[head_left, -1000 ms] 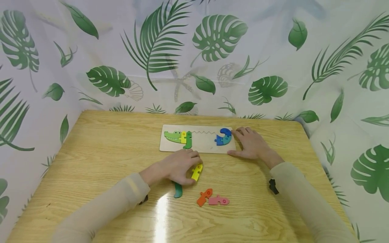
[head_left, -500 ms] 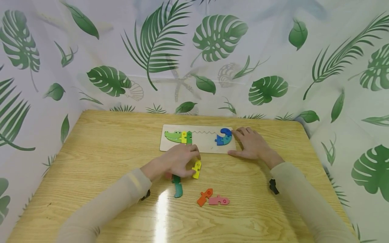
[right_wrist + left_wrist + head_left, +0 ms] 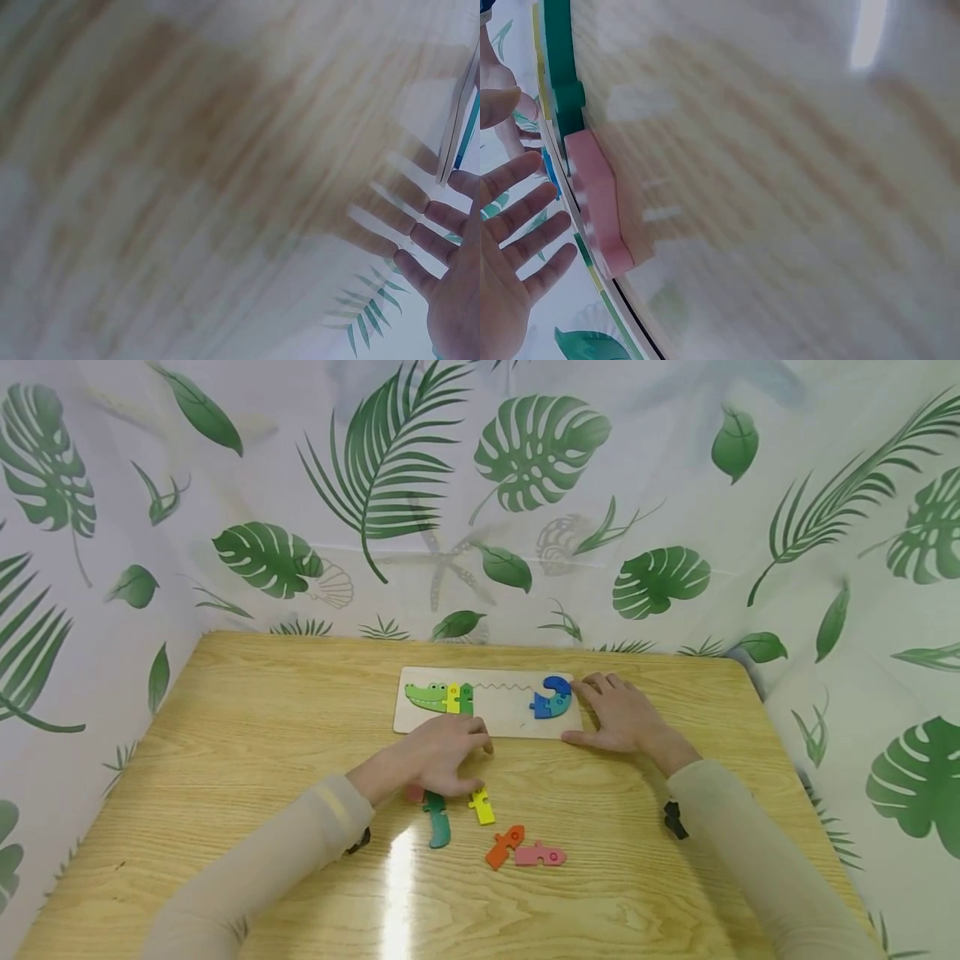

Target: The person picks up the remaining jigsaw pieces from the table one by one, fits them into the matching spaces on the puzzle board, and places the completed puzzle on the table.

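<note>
My left hand [image 3: 446,753] hovers in front of the wooden puzzle board [image 3: 502,714], fingers loosely bent and apart, holding nothing. Just below its thumb lies a loose yellow puzzle piece [image 3: 483,808]. A teal puzzle piece [image 3: 438,824] is on the table under the hand's near side, its upper end covered. Beside that sits a pink piece [image 3: 596,199], mostly hidden by the hand in the head view. My right hand [image 3: 626,714] rests at the board's right end, fingers spread and touching its edge. The board carries a green crocodile head [image 3: 426,697], yellow and green body pieces, and a blue tail [image 3: 557,697].
Nearer the front, an orange puzzle piece [image 3: 506,848] and another pink piece [image 3: 540,855] lie end to end on the wooden table [image 3: 285,693]. A leaf-printed cloth [image 3: 450,552] hangs behind and along both sides.
My left hand has moved slightly away toward the board and let go of the yellow piece, which now lies turned and a little nearer the front. The right hand stays put.
</note>
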`<state>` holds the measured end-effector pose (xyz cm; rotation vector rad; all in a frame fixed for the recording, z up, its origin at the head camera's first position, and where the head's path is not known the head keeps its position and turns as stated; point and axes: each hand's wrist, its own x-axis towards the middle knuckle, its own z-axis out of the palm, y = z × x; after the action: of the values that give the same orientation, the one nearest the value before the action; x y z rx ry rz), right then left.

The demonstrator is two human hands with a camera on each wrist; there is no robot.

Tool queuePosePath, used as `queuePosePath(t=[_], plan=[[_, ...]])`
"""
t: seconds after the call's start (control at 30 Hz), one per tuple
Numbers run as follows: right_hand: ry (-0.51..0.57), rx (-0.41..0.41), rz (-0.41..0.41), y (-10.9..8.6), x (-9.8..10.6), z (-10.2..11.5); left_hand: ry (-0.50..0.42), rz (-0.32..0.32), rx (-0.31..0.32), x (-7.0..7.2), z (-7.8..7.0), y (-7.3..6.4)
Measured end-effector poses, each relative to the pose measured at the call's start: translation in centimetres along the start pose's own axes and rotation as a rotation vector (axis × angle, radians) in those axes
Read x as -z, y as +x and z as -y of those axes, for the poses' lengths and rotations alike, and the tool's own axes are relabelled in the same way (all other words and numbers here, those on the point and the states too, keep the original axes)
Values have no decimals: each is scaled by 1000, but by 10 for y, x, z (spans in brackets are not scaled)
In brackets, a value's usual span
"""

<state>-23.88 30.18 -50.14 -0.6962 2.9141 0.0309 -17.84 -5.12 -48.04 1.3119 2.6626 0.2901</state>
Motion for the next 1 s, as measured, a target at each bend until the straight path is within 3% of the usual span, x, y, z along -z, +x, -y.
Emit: queuePosePath(t=[0.27, 0.5, 1.0], plan=[[8, -1, -4, -1, 1, 1, 41, 14, 57, -2, -10, -8], [8, 4, -6, -2, 2, 2, 73, -19, 110, -5, -21, -17], [0, 24, -33, -2, 1, 0, 102, -51, 157, -11, -41, -33]])
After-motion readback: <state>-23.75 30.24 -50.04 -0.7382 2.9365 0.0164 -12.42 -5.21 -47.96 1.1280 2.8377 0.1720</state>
